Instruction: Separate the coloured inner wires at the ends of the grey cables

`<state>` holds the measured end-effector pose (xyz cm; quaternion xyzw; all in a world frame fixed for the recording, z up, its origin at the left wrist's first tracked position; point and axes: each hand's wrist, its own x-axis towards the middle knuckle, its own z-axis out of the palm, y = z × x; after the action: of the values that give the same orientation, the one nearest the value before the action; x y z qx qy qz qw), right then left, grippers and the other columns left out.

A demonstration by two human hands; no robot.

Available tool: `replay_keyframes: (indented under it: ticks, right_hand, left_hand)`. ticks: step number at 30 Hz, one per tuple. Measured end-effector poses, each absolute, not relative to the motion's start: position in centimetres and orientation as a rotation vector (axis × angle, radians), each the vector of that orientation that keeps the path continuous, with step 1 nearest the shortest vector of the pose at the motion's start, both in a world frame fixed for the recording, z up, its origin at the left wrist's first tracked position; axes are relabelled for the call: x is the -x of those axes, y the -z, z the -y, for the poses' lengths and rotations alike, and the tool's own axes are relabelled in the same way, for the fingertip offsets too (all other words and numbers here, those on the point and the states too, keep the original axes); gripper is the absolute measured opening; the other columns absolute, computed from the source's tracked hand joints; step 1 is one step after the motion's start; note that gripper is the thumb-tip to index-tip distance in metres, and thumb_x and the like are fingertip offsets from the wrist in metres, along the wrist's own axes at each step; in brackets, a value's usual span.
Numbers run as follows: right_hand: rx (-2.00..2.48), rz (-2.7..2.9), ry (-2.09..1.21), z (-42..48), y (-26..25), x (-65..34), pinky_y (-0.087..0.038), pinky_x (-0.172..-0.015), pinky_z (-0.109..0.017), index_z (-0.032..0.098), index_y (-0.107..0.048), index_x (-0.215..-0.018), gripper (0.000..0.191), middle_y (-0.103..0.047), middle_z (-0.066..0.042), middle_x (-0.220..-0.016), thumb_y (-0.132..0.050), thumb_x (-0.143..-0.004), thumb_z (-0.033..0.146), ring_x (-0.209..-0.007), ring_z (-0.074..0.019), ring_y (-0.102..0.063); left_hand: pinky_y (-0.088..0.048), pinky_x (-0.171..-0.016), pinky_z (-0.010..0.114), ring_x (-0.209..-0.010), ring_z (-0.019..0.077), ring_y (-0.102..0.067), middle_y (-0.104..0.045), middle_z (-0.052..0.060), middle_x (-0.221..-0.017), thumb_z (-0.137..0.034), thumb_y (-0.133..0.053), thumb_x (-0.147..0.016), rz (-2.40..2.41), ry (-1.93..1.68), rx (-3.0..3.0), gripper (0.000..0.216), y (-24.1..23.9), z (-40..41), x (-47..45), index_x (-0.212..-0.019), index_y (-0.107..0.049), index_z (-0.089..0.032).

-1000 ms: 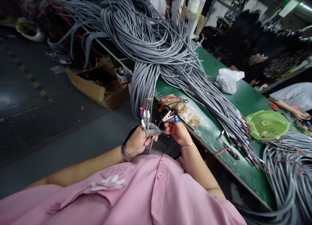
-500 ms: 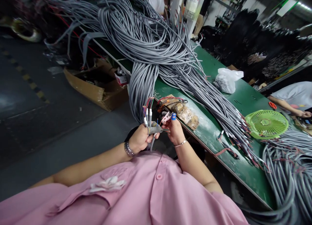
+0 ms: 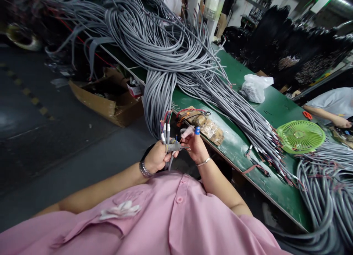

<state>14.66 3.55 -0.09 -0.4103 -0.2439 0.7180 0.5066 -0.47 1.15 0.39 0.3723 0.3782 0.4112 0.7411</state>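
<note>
My left hand (image 3: 157, 158) is closed round a grey cable (image 3: 173, 147), whose stripped end with thin coloured wires (image 3: 185, 147) points right. More grey cable ends (image 3: 166, 133) with white sleeves and fanned coloured wires stand upright beside that fist. Just right of it, my right hand (image 3: 197, 147) is closed, its fingers at the wires. A small pale pink tool (image 3: 188, 132), blurred and of unclear kind, is in this hand. A blue cover (image 3: 197, 130) sits on one of its fingertips.
A large heap of grey cables (image 3: 157, 45) lies across the green table (image 3: 292, 207). Near its edge is a taped brown block (image 3: 211, 131). A green basket (image 3: 300, 136), a plastic bag (image 3: 256, 88) and a co-worker's arm (image 3: 325, 117) are to the right. A cardboard box (image 3: 107, 107) stands left.
The pink tool has turned in my right hand and is now blurred. My left hand has barely moved and keeps its hold on the cable. The view has shifted slightly.
</note>
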Motion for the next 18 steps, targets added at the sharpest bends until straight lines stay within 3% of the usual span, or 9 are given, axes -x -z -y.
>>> replay_keyframes:
  ticks: [3,8,11,18]
  right_hand:
    - [0.997,0.695,-1.894,-2.8,-0.2,-15.9,-0.048,-0.057,-0.024,0.016,-0.064,-0.086,0.061,-0.062,-0.003,-0.078,-0.057,-0.071,0.075,-0.061,-0.0104,-0.054]
    - [1.069,1.028,-1.888,-1.7,-1.1,-17.0,-0.044,-0.057,-0.023,0.015,-0.064,-0.08,0.041,-0.062,0.0,-0.07,-0.08,-0.063,0.049,-0.057,-0.0088,-0.051]
    - [1.105,1.238,-1.749,-1.2,-1.7,-16.4,-0.043,-0.058,-0.022,0.016,-0.064,-0.077,0.035,-0.06,0.002,-0.064,-0.079,-0.066,0.045,-0.057,-0.009,-0.05]
    - [1.108,1.493,-1.482,-0.4,-2.5,-16.0,-0.045,-0.066,-0.024,0.017,-0.065,-0.084,0.026,-0.063,-0.001,-0.077,-0.066,-0.08,0.043,-0.068,-0.0115,-0.055]
  left_hand:
    - [-0.014,-0.032,0.018,-0.03,0.0018,-0.029,-0.06,0.001,-0.05,-0.03,-0.069,-0.071,-0.847,-0.898,-0.854,0.022,-0.1,-0.6,0.9,-0.063,-0.058,-0.013]
    - [-0.016,-0.034,0.02,-0.032,0.0034,-0.031,-0.061,0.002,-0.051,-0.03,-0.067,-0.073,-0.89,-0.864,-0.988,0.022,0.5,0.3,1.2,-0.061,-0.061,-0.013]
    - [-0.021,-0.036,0.021,-0.032,0.0044,-0.032,-0.055,0.0,-0.045,-0.029,-0.065,-0.074,-0.924,-0.796,-1.103,0.023,0.3,0.5,1.1,-0.058,-0.063,-0.013]
    - [-0.024,-0.037,0.021,-0.03,0.0056,-0.032,-0.046,-0.003,-0.036,-0.026,-0.062,-0.075,-0.929,-0.656,-1.168,0.023,-0.1,0.3,1.3,-0.055,-0.063,-0.013]
